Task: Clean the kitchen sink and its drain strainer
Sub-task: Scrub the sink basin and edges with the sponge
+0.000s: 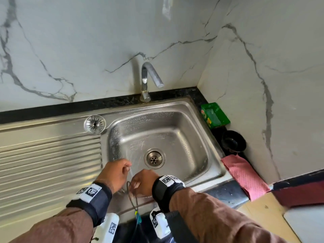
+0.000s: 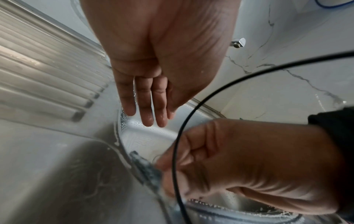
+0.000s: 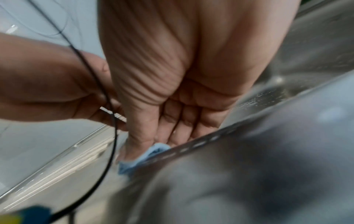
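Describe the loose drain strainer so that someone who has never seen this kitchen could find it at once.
Start at the steel sink basin below the tap, then look to its back left corner, where the ribbed draining board begins. The drain strainer lies there, out of the drain. It is a round, shiny metal cup with slots radiating from its centre, the only loose metal piece on the steel.

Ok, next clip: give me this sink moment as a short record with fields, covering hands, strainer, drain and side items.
right hand: presses a light blue cloth on the near rim of the stainless steel sink
left hand: over the basin's near left corner, fingers straight in its wrist view, holding nothing
round metal drain strainer: out of the drain, lying on the sink's top left corner
drain opening: uncovered
basin: wet, soapy streaks
right counter: green box, black bowl, pink cloth
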Motion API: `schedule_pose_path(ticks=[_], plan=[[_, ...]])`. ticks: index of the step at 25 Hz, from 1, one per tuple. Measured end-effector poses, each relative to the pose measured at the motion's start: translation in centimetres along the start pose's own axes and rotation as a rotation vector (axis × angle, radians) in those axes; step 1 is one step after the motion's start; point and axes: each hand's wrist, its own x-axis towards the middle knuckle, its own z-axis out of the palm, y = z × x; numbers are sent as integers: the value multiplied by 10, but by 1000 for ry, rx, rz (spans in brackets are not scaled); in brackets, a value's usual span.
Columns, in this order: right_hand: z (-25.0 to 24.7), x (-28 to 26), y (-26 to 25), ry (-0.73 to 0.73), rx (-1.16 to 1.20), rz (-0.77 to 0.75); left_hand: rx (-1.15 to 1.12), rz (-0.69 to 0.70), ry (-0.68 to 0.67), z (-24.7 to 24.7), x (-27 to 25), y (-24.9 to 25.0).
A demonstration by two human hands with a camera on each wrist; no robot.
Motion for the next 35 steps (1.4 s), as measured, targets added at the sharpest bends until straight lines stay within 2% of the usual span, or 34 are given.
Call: schedule_pose_path(ticks=[3,6,9,11,13,15,19,22,26,29,31,35], plan=[[-31,-27,35,-60,-12,39,5,37,-51,15,11,15],[-70,-49,91,-133,-139,152,-8,98,-81,34,33,48],[-111,-66,152,-53,-460,285,-14,159,-115,55,54,88],[-123,-77,179,16,-727,304,-1,213,-134,70,64,110],[-117,-84,190,0,-966,293,-1,224,-171,81,71,126],[-102,-82,191,13,-1057,274,5,203,-187,87,76,136],[-108,-53,194,37,-928,436,15,148,-210,89,87,142],[-132,-11,198,54,-940,466,47,113,-186,81,98,137],[-167,40,189,85,-1037,420,115,77,-153,62,105,124],[-193,82,187,97,-1131,301,158,6,-103,47,109,103],[-197,109,188,29,-1173,234,154,-40,-101,41,114,88],[-178,140,191,-129,-1107,256,95,-105,-74,37,121,74]])
